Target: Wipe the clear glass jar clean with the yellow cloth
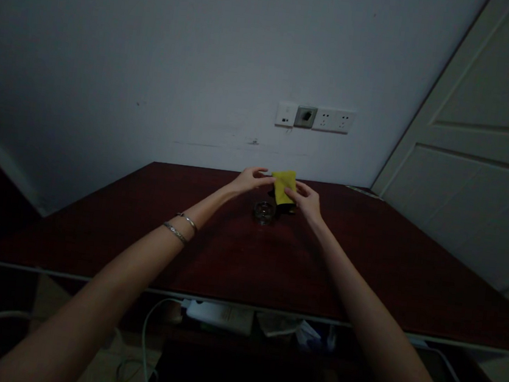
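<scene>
A small yellow cloth (284, 186) with a dark part along its lower edge is held up over the far part of the dark red table (237, 262). My right hand (309, 203) grips the cloth from the right, thumb on its front face and fingers behind. From the left, my left hand (249, 181) reaches toward the cloth, fingers stretched and apart; their tips come close to its left edge, and whether they touch is unclear. Just below the cloth, a small clear round glass dish (263, 212) stands on the table. Two silver bangles (176, 232) circle my left wrist.
Behind the table rises a pale wall with sockets and a switch (306, 117). A white panelled door (485, 144) stands to the right. Under the tabletop's front edge, a shelf holds a white box-like object (220, 317) and other items, with a white cable (144, 338) hanging down.
</scene>
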Available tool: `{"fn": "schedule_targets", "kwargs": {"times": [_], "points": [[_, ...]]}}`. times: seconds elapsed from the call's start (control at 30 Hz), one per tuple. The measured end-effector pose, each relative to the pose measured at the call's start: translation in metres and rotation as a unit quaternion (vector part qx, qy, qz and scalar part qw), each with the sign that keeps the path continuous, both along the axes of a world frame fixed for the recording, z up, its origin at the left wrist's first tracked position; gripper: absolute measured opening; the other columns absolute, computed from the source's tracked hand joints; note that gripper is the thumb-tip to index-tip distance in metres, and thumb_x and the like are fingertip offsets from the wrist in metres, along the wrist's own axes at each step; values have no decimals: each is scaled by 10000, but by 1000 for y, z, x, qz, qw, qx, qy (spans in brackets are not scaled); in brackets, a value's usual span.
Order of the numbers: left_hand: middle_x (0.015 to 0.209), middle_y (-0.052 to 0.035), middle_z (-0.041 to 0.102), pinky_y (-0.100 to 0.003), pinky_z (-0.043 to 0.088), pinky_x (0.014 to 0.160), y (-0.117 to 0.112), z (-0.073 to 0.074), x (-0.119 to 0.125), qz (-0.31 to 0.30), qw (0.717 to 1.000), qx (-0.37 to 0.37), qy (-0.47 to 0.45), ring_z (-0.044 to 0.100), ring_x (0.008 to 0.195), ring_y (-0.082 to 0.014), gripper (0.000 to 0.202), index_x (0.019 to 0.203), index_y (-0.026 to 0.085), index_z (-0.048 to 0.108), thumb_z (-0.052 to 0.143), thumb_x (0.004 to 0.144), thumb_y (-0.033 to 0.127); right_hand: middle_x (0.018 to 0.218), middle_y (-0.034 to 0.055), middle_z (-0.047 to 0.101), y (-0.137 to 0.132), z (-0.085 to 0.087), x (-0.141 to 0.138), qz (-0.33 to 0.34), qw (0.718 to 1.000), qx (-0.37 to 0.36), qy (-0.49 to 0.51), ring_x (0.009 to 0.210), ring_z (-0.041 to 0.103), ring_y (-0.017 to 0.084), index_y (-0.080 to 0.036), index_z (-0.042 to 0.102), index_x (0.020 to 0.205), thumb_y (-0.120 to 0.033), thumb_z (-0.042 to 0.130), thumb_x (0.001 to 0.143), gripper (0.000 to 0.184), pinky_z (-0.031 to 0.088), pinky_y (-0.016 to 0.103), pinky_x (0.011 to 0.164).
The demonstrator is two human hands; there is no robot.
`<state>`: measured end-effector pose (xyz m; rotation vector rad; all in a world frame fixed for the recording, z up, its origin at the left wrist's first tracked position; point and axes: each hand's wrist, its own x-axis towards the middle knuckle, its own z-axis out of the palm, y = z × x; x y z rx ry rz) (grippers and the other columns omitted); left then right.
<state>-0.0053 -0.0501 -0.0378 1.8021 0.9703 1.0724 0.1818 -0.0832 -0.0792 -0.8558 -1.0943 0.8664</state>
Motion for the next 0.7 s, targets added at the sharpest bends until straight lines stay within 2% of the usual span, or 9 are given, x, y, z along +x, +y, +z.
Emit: {"fn": "schedule_targets", "kwargs": {"times": [0.07,0.17,0.3,0.37,0.5,0.7], "points": [[1236,-195,571,-403,459,892,5,-11,-10,36,999,-4,21,581,1073,-268,709,1255,96,515,727,666,427,790,30,724,2,-6,4,-15,999,-16,28,709,656,185,-155,687,860,-280,767,509,381,529,331,710],[1392,-206,444,-414,366,1033,8,-36,-22,54,991,-10,122,457,1258,-306,863,1340,90,428,725,637,492,733,10,712,5,-15,10,-38,996,-37,71,638,639,168,-163,679,807,-281,715,550,285,521,290,618],[1454,-245,340,-458,282,1094,4,-70,-24,71,984,-21,159,340,1340,-365,1058,1383,62,348,769,538,538,657,-18,682,7,-23,15,-70,990,-54,112,583,606,150,-178,643,696,-279,666,562,169,491,250,529],[1449,-248,345,-449,284,1096,3,-82,-21,76,983,-19,168,340,1339,-367,1088,1379,58,343,771,514,562,637,-27,672,9,-25,15,-87,987,-61,123,575,596,145,-183,631,673,-272,653,557,148,478,239,505],[1410,-261,389,-461,308,1075,4,-96,-12,85,980,-7,179,362,1320,-378,1100,1346,44,367,778,478,581,608,-33,658,11,-31,17,-105,982,-81,134,555,585,141,-181,630,663,-257,637,548,138,467,235,485],[1215,-213,564,-450,374,1005,2,-103,-3,94,980,29,175,491,1191,-373,919,1119,84,556,829,382,560,597,-39,656,12,-37,19,-115,979,-101,134,571,597,144,-183,625,650,-251,649,526,144,481,236,507]]}}
